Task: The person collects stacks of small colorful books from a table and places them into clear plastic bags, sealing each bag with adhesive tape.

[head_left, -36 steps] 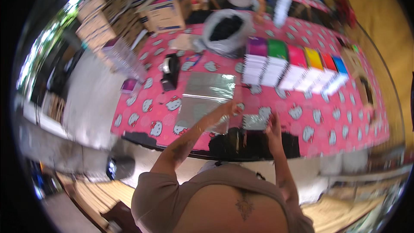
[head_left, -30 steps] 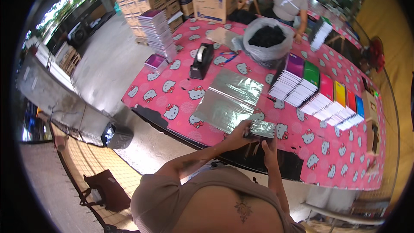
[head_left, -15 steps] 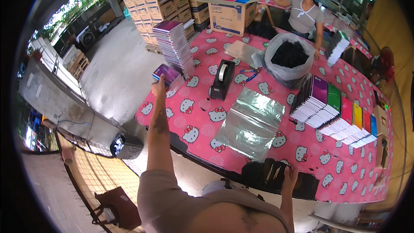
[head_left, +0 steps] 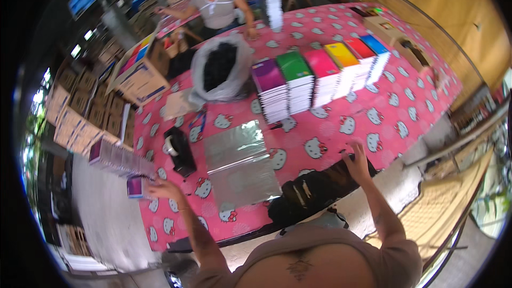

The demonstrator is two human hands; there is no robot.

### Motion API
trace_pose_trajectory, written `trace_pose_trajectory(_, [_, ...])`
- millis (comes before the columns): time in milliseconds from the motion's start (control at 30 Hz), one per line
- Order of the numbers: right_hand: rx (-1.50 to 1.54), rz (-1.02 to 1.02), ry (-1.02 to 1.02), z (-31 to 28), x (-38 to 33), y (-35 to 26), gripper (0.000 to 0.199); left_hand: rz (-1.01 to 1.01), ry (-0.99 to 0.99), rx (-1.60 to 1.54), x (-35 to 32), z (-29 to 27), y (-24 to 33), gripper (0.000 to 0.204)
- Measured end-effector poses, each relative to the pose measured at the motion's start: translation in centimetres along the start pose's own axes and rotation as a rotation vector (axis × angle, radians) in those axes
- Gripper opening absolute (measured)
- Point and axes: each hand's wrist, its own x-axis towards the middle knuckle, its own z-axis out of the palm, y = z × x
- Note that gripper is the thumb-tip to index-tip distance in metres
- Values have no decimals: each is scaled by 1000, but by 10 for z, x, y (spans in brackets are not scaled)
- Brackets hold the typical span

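Note:
My left hand (head_left: 164, 189) is at the table's left edge, its fingers loosely stretched beside a short purple-covered notebook stack (head_left: 136, 187). The fingertips are at the stack's edge, blurred; whether they still touch cannot be told. Behind it stands a tall stack of wrapped notebooks (head_left: 118, 160). My right hand (head_left: 358, 164) hovers over the front edge by a black worn patch (head_left: 304, 191), fingers spread, holding nothing. Between my hands lies a clear plastic sleeve (head_left: 242, 165). Beyond it are spiral notebook stacks with purple (head_left: 268, 74), green, pink, yellow, red and blue covers.
A black tape dispenser (head_left: 180, 152) stands left of the sleeve. Behind are a plastic bag of black material (head_left: 223, 69) and an open carton (head_left: 141, 77). A person (head_left: 217, 6) is across the pink tablecloth (head_left: 330, 122). Stacked cartons (head_left: 88, 109) stand far left.
The view has swung to the right. My left hand has slid off the top of the short notebook stack toward its edge. My right hand has risen and reached forward, fingers spreading.

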Motion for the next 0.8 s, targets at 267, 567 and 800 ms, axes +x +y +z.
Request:
trace_pose_trajectory(267, [-406,-200,344,-99,221,74,77,722,-944,-1253,-193,-154,469,48])
trace_pose_trajectory(567, [-516,-519,300,-207,335,151,46,1048,-709,-669,-287,-102,755,49])
trace_pose_trajectory(800, [437,-202,165,-247,237,226,30,1024,-607,-922,-245,-140,766,27])
